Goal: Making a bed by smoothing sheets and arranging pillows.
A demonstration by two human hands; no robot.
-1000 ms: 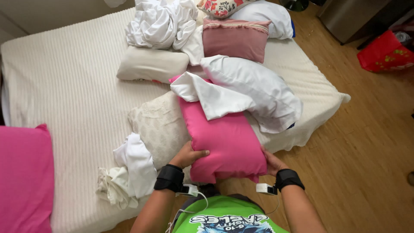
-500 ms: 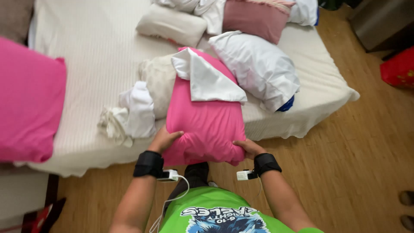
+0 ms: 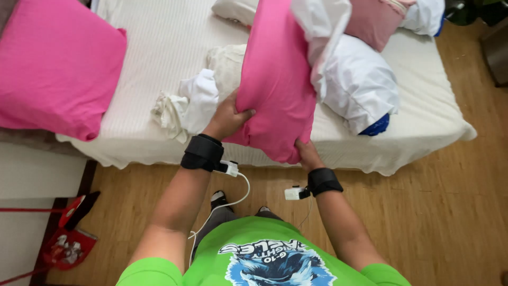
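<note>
I hold a bright pink pillow [image 3: 278, 79] lifted above the near edge of the white bed [image 3: 159, 47]. My left hand [image 3: 227, 116] grips its left edge, and my right hand [image 3: 307, 153] holds its lower right corner from below. A white cloth [image 3: 320, 32] is draped over the pillow's upper right part. Both wrists wear black bands with small white devices.
A large pink pillow [image 3: 55, 66] lies on the bed's left. Crumpled white cloths [image 3: 188, 103] and a cream pillow [image 3: 227, 63] sit beside my left hand. A white pillow [image 3: 360, 85], a dusty-pink pillow [image 3: 378, 21] and wooden floor [image 3: 439, 212] are on the right. A red dustpan [image 3: 69, 243] lies lower left.
The pink pillow has risen off the bed and tilted upright in both hands, carrying the white cloth with it. The view has shifted left.
</note>
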